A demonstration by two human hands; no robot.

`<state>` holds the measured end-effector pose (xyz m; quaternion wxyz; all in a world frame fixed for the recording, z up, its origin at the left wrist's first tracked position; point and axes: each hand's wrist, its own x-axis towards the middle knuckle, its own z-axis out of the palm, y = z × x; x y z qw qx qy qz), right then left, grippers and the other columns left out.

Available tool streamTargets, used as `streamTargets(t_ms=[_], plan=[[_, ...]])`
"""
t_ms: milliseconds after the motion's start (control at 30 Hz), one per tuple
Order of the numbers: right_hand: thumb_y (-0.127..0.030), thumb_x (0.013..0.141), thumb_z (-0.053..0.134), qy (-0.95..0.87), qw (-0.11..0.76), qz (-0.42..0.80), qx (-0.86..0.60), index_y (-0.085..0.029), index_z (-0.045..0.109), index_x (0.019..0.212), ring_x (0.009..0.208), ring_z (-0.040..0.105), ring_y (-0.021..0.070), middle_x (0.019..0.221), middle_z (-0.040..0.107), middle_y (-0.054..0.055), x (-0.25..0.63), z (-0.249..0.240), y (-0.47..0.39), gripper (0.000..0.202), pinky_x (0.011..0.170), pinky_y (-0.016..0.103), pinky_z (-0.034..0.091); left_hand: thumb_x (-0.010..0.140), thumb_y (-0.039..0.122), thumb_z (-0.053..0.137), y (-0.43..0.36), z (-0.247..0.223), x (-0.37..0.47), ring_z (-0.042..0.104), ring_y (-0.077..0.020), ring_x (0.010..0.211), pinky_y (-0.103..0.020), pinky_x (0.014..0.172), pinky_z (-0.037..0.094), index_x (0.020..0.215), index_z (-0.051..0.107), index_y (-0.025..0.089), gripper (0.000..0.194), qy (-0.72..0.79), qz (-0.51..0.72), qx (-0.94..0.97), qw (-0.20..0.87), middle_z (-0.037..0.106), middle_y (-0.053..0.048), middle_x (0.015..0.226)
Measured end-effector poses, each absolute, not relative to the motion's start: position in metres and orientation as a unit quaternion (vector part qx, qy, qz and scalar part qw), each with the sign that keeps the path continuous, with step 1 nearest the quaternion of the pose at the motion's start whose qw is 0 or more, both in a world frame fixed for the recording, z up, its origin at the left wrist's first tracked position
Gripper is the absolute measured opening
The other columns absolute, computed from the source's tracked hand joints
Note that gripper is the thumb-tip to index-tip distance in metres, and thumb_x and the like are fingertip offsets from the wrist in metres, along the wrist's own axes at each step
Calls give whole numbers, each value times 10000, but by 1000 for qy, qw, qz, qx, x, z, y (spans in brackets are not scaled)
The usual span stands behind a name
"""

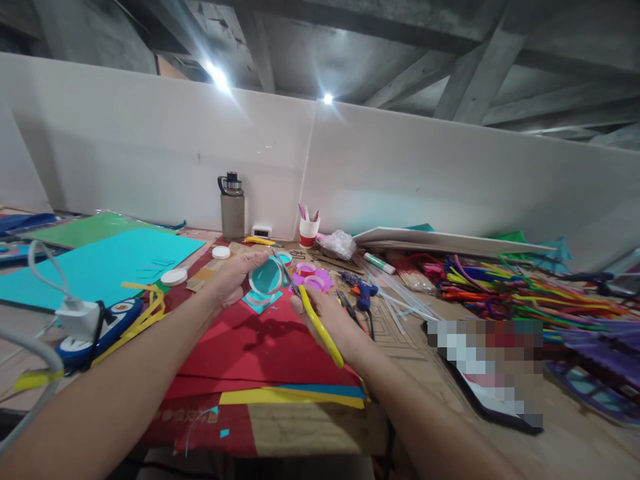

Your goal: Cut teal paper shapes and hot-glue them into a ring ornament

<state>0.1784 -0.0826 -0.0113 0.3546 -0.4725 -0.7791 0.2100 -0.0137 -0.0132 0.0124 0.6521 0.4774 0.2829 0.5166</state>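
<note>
My left hand grips a small round tub with a white rim and a turquoise inside, its opening tilted toward me. In my right hand is a pair of scissors with yellow handles. The blades point up and away, right against the tub's right rim; whether they are apart is too small to tell. Below both hands lies red paper, with a turquoise paper piece on it under the tub. Beyond my right hand, pink rings lie on a pink sheet.
A bottle and a cup of pencils stand near the back wall. Turquoise card and a corded power strip lie left. A blue glue gun, colourful pipe cleaners and a dark-edged device are right.
</note>
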Motion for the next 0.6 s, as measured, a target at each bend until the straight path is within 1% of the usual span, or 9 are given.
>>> streamTargets(t_ms=[133, 400, 600], plan=[[-493, 879, 415, -781, 352, 218, -468, -184, 493, 799, 615, 421, 111, 677, 489, -25, 178, -9, -83, 329, 541, 220, 290, 719, 245, 680, -11, 11, -14, 617, -156, 636, -278, 649, 516, 817, 683, 98, 176, 294, 504, 476, 658, 685, -74, 736], [-523, 871, 411, -775, 337, 228, -484, -177, 512, 828, 594, 421, 107, 670, 481, -24, 179, -8, -84, 364, 527, 223, 290, 717, 258, 681, -13, 13, -14, 601, -150, 591, -270, 598, 509, 759, 682, 90, 173, 307, 498, 474, 658, 672, -70, 688], [-518, 870, 418, -773, 344, 219, -487, -185, 522, 827, 591, 410, 104, 655, 471, -33, 179, -11, -82, 351, 528, 219, 282, 725, 265, 680, -10, 9, -13, 599, -140, 605, -260, 614, 511, 776, 681, 99, 173, 294, 511, 483, 647, 665, -60, 691]])
